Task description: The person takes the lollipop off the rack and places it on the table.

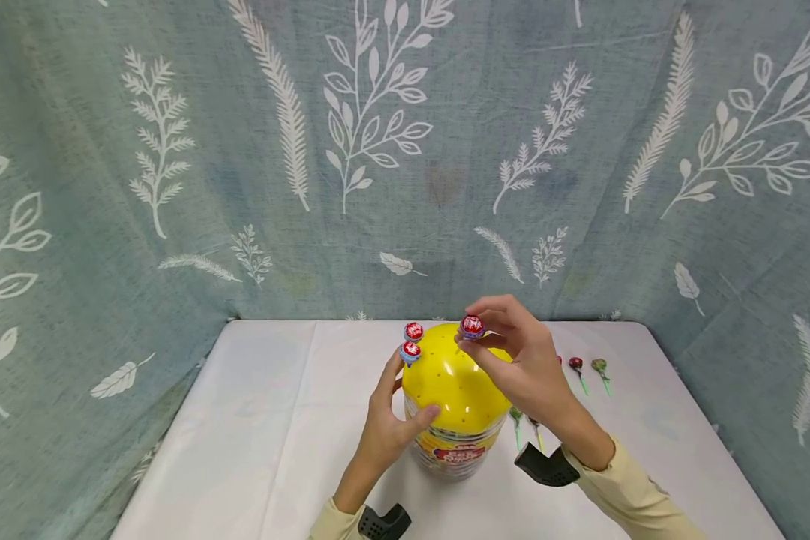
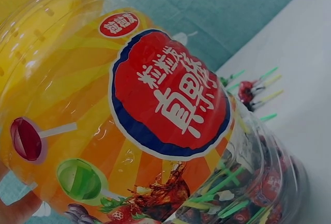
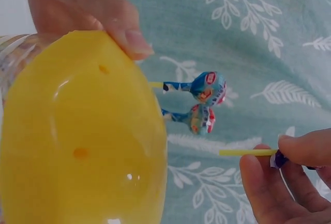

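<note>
A clear plastic candy jar [image 1: 460, 456] with a domed yellow lid [image 1: 454, 382] stands on the table, its label printed with fruit and lollipops. My left hand [image 1: 393, 433] grips the side of the jar near the lid, thumb at the front. Above the dome, my right hand [image 1: 528, 364] pinches a lollipop [image 1: 472, 326] with a red-topped purple wrapper. Its yellow stick [image 3: 232, 152] points toward the lid, apart from it in the right wrist view. Two blue-wrapped lollipops [image 3: 209, 87] stand with their sticks in the lid, which has small holes [image 3: 80, 153].
Several loose lollipops [image 1: 599, 365] lie on the white-covered table [image 1: 243, 450] to the right of the jar, partly hidden by the right arm. More lollipops [image 2: 269, 185] fill the jar's bottom. A leaf-patterned green curtain [image 1: 445, 150] hangs behind the table.
</note>
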